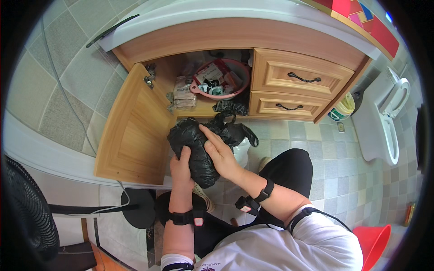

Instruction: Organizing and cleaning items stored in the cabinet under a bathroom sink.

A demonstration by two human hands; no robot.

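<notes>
A filled black plastic bag (195,149) is held in front of the open cabinet. My left hand (181,167) grips its near left side, the thumb lying on top. With fingers stretched out, my right hand (222,154) presses against the bag's right side. The knotted handles of the black plastic spread to the right, beyond my fingers. Behind the bag, a pink plastic basin (245,76) full of packets and small items stands inside the cabinet. Clear-wrapped packs (184,93) sit left of the basin, and crumpled dark plastic (231,107) lies at the cabinet's front edge. The bag's contents are hidden.
The wooden cabinet door (135,135) is swung out on the left. Two drawers (301,76) are closed on the right. A white plastic bag (241,152) is partly hidden below. A fan (28,206), a toilet (376,118) and a red bucket (373,245) stand around.
</notes>
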